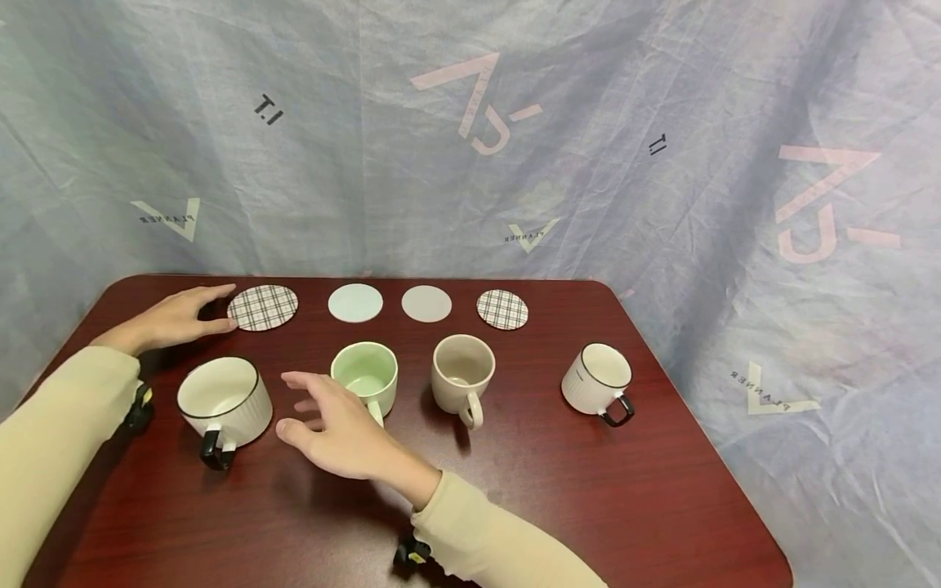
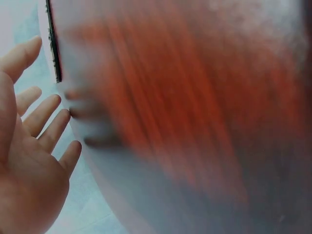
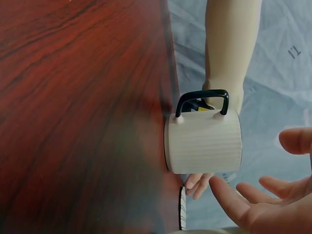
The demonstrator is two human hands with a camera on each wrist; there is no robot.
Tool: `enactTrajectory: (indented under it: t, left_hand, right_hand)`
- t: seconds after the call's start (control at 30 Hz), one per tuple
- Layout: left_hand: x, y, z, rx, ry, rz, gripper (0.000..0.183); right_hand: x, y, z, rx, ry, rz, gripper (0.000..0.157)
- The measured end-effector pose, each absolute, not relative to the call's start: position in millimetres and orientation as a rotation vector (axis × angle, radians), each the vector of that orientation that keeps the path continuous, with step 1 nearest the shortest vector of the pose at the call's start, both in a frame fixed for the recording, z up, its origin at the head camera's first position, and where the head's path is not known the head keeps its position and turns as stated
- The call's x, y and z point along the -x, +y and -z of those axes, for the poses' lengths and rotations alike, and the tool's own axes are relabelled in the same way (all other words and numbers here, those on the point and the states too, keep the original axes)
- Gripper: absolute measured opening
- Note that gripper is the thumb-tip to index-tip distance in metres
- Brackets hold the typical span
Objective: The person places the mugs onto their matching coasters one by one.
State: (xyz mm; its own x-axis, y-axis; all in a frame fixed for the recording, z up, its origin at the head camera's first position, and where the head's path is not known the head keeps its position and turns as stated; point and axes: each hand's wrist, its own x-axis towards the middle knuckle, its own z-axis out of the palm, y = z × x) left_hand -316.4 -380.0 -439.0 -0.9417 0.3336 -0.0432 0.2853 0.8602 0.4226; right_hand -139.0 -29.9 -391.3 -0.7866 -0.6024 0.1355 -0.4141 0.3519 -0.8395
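Observation:
At the far left, my left hand reaches to a round plaid coaster, thumb and fingers spread at its left edge. The left wrist view shows the same hand with parted fingers and the coaster edge-on beyond. A large white ribbed mug with a black rim and black handle stands upright nearer me. To its right my right hand is held above the table with thumb and fingers apart, holding nothing. It overlaps a pale green cup in the head view.
A beige cup stands right of the green one, and a smaller white mug with a black handle farther right. Along the back lie a pale blue coaster, a grey coaster and a smaller plaid coaster. Behind hangs a printed cloth.

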Motion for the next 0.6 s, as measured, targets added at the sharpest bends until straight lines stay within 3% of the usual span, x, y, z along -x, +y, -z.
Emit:
enactTrajectory:
  t: [0.6]
  left_hand:
    - [322, -377, 439, -0.489, 2.888, -0.594, 0.087]
  right_hand:
    - [137, -43, 401, 0.909, 2.433, 1.314, 0.052]
